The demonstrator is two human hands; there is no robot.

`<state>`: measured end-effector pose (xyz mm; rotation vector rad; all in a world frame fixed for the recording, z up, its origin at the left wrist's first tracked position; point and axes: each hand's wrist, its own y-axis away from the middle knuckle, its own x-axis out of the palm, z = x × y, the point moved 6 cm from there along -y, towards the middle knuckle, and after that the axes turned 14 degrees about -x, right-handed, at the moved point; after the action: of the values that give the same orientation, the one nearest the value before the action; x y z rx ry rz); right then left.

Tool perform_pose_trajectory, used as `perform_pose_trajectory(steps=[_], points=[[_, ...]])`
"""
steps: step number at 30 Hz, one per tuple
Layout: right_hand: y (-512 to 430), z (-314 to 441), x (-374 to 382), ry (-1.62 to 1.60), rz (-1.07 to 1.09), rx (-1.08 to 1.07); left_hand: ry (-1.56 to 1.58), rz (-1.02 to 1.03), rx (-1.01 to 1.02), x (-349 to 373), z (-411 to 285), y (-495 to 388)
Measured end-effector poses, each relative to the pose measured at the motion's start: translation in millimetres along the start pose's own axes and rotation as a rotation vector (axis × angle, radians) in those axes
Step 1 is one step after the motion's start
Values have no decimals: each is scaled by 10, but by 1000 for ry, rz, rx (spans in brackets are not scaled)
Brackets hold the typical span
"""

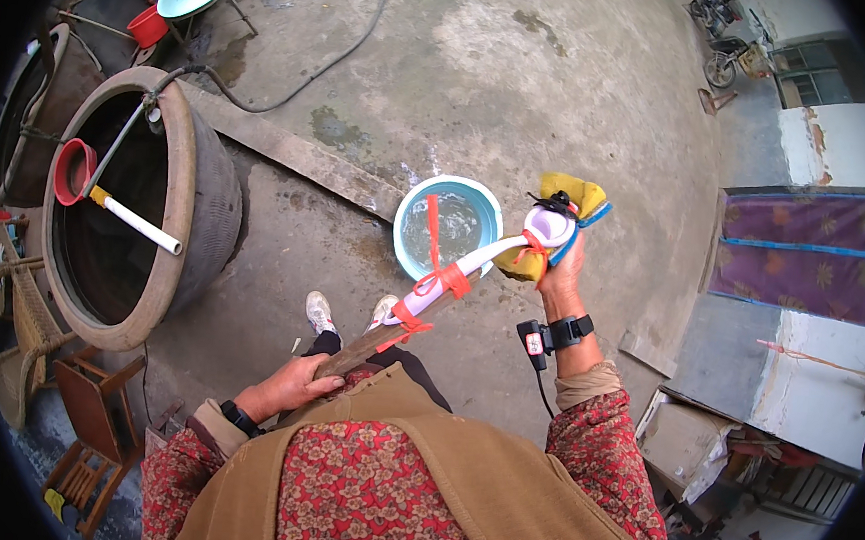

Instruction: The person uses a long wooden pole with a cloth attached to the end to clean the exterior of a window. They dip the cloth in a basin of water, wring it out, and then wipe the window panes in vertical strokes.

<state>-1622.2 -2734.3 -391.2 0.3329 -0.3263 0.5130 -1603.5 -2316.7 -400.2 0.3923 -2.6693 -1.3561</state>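
Observation:
My left hand (290,389) grips a wooden stick (355,353) close to my waist. A pale lavender plastic handle (480,256) is bound along the stick's upper end with red strips (443,280), one of which dangles loose. At its far end is a round plastic head (548,227), tied with black and red material to a yellow pad (525,261) edged in blue. My right hand (566,268) holds this pad from behind, its fingers partly hidden. Below the handle, a light blue basin (399,230) of water sits on the concrete floor.
To the left stands a large earthen vat (170,252) with a red dipper (70,177) and a white pipe (142,226) over its mouth. A hose (318,74) and a stone slab (283,150) cross the ground. A wooden chair (95,412) is at lower left.

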Motion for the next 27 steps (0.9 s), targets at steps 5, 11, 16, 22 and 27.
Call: perform_pose_trajectory(steps=[5,11,16,22,27], points=[[-48,81,-84,193,-2,-146,17,25,14,81,-79,2],[-15,10,-46,111,30,-50,23,23,15,122,-9,-10],[-41,-10,13,57,44,13,-15,0,7,144,11,16],[246,12,133,-348,289,253,321,101,-112,65,-82,105],[593,17,259,-270,528,328,304,141,-42,66,-209,92]])
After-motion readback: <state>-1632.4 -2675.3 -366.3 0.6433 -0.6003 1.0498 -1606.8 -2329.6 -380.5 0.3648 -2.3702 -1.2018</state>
